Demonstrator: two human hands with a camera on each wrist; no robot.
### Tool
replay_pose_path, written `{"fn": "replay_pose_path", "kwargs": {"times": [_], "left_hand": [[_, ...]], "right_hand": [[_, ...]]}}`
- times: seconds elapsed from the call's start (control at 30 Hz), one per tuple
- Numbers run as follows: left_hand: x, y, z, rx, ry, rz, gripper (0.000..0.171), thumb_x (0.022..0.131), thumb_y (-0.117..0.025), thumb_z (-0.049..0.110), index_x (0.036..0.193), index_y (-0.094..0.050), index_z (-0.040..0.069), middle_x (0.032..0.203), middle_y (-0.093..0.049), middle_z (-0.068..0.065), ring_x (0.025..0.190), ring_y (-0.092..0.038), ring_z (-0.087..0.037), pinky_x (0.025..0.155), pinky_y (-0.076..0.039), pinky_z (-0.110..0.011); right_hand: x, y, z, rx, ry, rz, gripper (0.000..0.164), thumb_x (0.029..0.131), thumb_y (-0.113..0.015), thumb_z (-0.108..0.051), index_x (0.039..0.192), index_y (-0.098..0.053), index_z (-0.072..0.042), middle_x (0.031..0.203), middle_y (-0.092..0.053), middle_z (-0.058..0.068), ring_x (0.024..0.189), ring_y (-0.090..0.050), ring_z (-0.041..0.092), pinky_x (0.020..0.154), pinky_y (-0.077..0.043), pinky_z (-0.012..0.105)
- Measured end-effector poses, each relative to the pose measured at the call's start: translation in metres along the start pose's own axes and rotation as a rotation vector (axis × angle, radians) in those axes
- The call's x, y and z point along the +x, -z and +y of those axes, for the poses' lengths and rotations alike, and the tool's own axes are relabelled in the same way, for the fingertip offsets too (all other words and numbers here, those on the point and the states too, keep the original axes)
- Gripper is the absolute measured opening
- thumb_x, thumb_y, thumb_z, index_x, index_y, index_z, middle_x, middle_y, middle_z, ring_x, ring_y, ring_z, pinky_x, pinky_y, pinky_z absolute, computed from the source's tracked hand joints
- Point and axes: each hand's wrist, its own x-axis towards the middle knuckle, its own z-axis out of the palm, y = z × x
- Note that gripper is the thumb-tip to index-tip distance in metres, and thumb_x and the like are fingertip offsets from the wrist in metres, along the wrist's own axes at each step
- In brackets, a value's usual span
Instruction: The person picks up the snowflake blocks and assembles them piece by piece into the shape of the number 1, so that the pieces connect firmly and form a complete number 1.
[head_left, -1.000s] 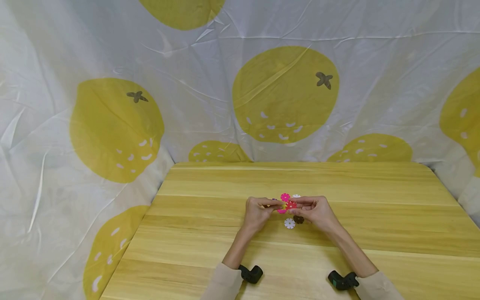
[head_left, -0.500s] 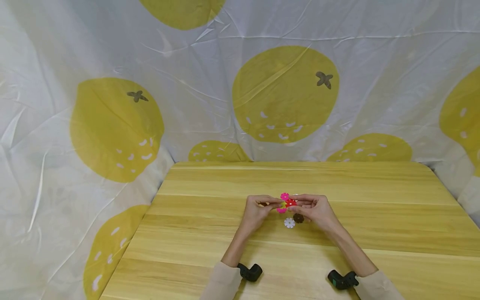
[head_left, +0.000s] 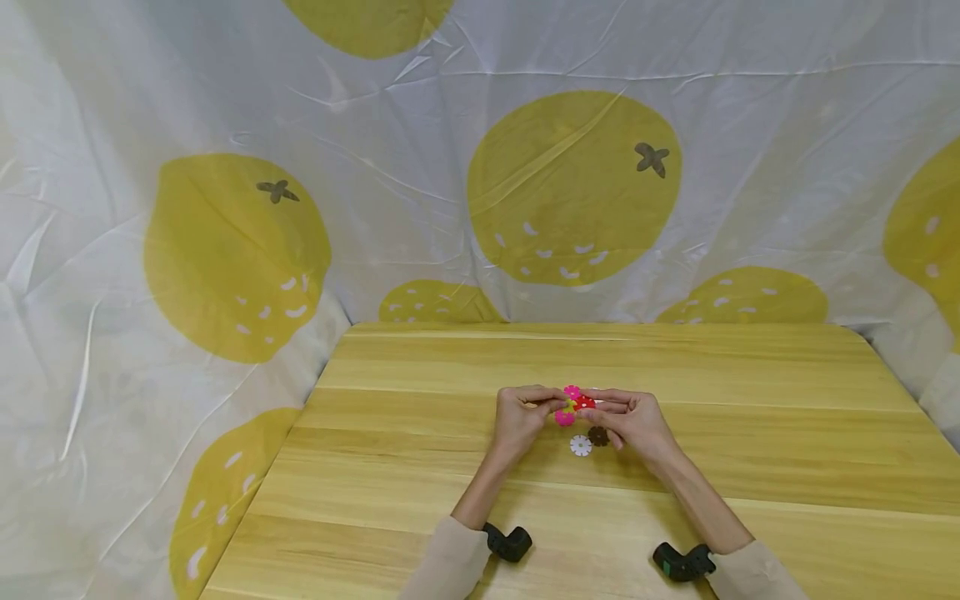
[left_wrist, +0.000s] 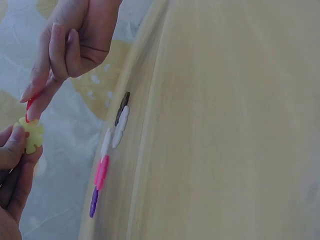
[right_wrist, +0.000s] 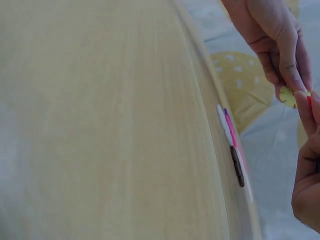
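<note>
Compared with a second ago, your hands sit closer together over the bench (head_left: 675,367). Your left hand (head_left: 521,414) pinches a yellow disc (left_wrist: 33,134) between thumb and fingers; your right hand (head_left: 633,417) pinches a red disc (head_left: 583,402), and its edge now meets the yellow one. My read: the two are at the point of slotting together. The pink disc (head_left: 564,418) just below them has barely moved. The white disc (head_left: 580,446) and brown disc (head_left: 597,435) lie on the bench where they were.
</note>
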Motion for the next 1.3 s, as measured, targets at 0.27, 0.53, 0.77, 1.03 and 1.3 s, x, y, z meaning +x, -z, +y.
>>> {"fn": "replay_pose_path", "kwargs": {"times": [0.27, 0.53, 0.77, 1.03, 1.3], "left_hand": [[-0.001, -0.004, -0.001, 0.063, -0.044, 0.011, 0.008, 0.088, -0.075, -0.008, 0.089, -0.082, -0.005, 0.088, -0.079, -0.02, 0.085, -0.079, -0.032, 0.072, -0.062, -0.022], [0.0, -0.003, 0.002, 0.102, -0.043, 0.008, 0.005, 0.088, -0.078, -0.004, 0.09, -0.082, -0.004, 0.091, -0.08, -0.019, 0.09, -0.079, -0.031, 0.075, -0.061, -0.02], [0.002, 0.005, 0.003, 0.098, -0.058, -0.039, 0.005, 0.087, -0.079, 0.001, 0.089, -0.084, 0.001, 0.092, -0.081, -0.016, 0.09, -0.079, -0.031, 0.077, -0.064, -0.034], [0.001, 0.008, 0.004, 0.145, -0.022, -0.042, 0.005, 0.088, -0.079, 0.001, 0.091, -0.083, 0.003, 0.093, -0.081, -0.013, 0.081, -0.075, -0.023, 0.063, -0.05, -0.016], [0.0, 0.012, 0.003, 0.188, -0.015, -0.144, 0.024, 0.087, -0.082, 0.005, 0.11, -0.08, 0.004, 0.11, -0.08, -0.01, 0.096, -0.073, -0.031, 0.087, -0.06, -0.037]], "right_hand": [[0.001, 0.0, 0.001, 0.024, -0.041, 0.003, 0.05, 0.094, -0.077, -0.014, 0.134, -0.062, 0.011, 0.091, -0.082, 0.003, 0.04, -0.044, 0.006, 0.045, -0.032, 0.022], [0.001, -0.001, 0.001, 0.018, -0.03, 0.001, 0.049, 0.094, -0.077, -0.014, 0.134, -0.062, 0.01, 0.091, -0.081, 0.004, 0.043, -0.045, 0.005, 0.045, -0.036, 0.021], [0.002, -0.002, -0.001, -0.041, 0.005, -0.01, 0.048, 0.093, -0.079, -0.019, 0.132, -0.067, 0.004, 0.095, -0.081, 0.015, 0.045, -0.045, 0.006, 0.045, -0.036, 0.023], [0.001, 0.003, -0.003, -0.062, -0.024, 0.015, 0.046, 0.091, -0.081, -0.023, 0.129, -0.07, 0.001, 0.093, -0.08, 0.014, 0.048, -0.044, 0.01, 0.047, -0.038, 0.026], [0.001, 0.001, -0.004, -0.095, -0.015, 0.023, 0.043, 0.09, -0.082, -0.026, 0.125, -0.073, -0.002, 0.093, -0.081, 0.004, 0.049, -0.045, 0.013, 0.048, -0.041, 0.026]]}}
